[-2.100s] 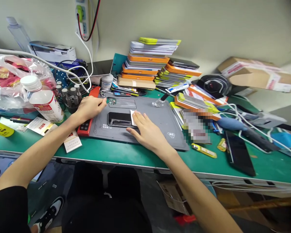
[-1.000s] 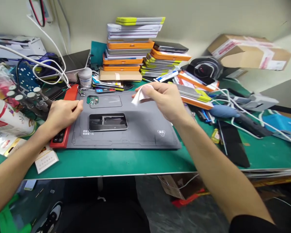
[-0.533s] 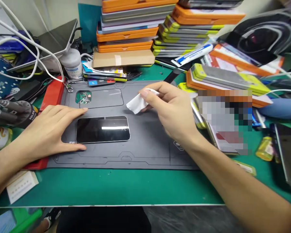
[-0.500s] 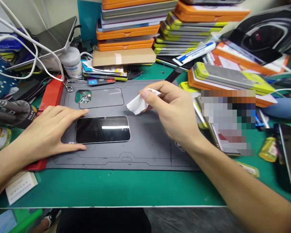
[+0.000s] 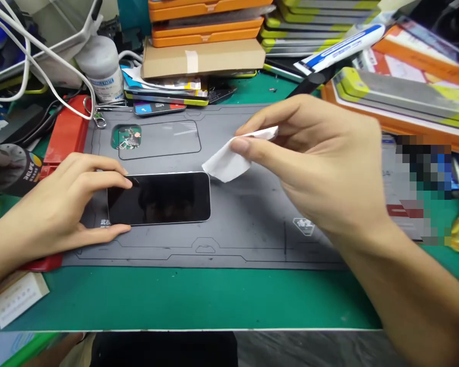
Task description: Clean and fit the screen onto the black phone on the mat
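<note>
A smartphone (image 5: 164,200) with a dark, glossy screen lies face up on the grey work mat (image 5: 233,250). My left hand (image 5: 84,201) grips its left end, with fingertips at the upper edge and the thumb along the lower edge. Between the thumb and fingers of my right hand (image 5: 321,158) is a folded white wipe (image 5: 229,159), held in the air just right of the phone's upper right corner. Behind the phone lies a clear, black-bordered sheet (image 5: 168,138), probably a glass screen protector. Small metal parts sit in a round-cornered recess (image 5: 126,137) beside it.
Orange cases (image 5: 206,33) are stacked at the back on a cardboard box (image 5: 202,58). A grey paste jar (image 5: 101,69) and white cables (image 5: 26,56) stand at the back left. Yellow-and-grey boxes (image 5: 401,97) crowd the right. A small white box (image 5: 21,299) lies at front left.
My left hand has closed in on the phone, its fingertips now at the upper edge. My right hand still pinches the wipe and appears larger and farther right. The view has shifted closer.
</note>
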`<state>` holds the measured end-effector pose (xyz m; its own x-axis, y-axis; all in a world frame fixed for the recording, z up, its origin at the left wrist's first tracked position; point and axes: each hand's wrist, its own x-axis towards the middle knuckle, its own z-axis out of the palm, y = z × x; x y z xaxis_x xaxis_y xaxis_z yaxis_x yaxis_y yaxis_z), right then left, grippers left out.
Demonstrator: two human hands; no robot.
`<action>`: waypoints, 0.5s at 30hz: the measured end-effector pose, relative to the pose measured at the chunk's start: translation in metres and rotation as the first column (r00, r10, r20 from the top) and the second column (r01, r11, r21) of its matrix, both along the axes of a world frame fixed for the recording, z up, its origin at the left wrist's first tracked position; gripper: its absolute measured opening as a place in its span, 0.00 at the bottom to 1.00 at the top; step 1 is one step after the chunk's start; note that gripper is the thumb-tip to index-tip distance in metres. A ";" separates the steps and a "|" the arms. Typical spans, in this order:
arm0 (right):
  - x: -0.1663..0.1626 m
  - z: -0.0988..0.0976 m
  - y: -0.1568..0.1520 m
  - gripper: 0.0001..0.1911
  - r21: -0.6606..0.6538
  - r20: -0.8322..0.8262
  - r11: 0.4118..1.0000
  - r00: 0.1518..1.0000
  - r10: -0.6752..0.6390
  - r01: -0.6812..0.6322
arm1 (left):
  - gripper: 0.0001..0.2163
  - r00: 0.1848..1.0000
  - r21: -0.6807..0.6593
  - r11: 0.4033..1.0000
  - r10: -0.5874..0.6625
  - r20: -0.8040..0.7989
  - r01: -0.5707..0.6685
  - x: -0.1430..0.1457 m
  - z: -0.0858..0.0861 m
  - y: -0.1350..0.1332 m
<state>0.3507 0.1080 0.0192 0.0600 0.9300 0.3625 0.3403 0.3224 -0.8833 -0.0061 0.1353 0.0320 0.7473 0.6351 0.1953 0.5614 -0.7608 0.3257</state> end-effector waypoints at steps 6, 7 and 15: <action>0.015 0.006 -0.005 0.08 -0.021 0.330 0.986 0.930 0.164 -0.166 | 0.29 0.996 0.026 1.000 0.008 -0.084 -0.006 0.000 -0.003 0.003; 0.018 0.007 -0.005 0.08 -0.027 0.369 0.979 0.908 0.198 -0.203 | 0.29 0.996 0.026 1.000 0.005 -0.090 -0.003 -0.001 -0.004 0.004; 0.019 0.018 -0.003 0.17 -0.332 0.249 0.860 0.844 0.475 -0.387 | 0.29 0.992 0.073 0.997 -0.028 -0.120 0.037 -0.003 -0.004 0.004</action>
